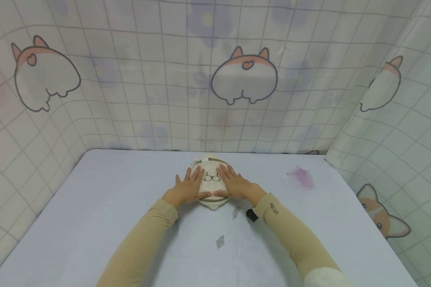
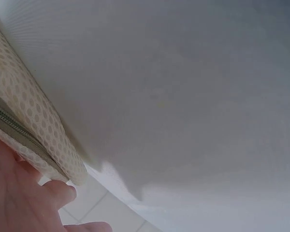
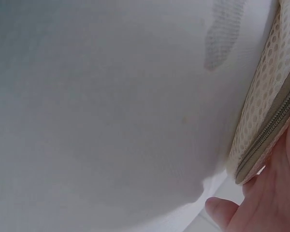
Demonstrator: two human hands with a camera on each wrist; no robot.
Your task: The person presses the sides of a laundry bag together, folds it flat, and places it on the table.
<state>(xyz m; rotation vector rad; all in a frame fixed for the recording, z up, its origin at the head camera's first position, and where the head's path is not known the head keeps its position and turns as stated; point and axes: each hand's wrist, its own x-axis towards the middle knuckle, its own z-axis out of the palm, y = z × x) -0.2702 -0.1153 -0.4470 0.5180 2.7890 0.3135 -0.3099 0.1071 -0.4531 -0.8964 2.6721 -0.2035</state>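
Note:
A round cream mesh laundry bag (image 1: 212,186) with a printed pair of glasses lies on the white table. My left hand (image 1: 187,189) rests on its left side, fingers spread and straight, thumb toward the middle. On the other side, my right hand (image 1: 240,188) lies flat in the same way, the two thumbs nearly meeting below the print. A zipper (image 2: 24,135) with olive tape runs round the mesh side in the left wrist view. The right wrist view has the same zipper edge (image 3: 270,130) beside my palm. Both hands touch the bag from above.
White cloth covers the table (image 1: 93,223). Grey stains (image 1: 220,241) mark it in front of the bag, and a pink stain (image 1: 302,177) is at the right. A patterned curtain (image 1: 165,99) encloses the back and sides.

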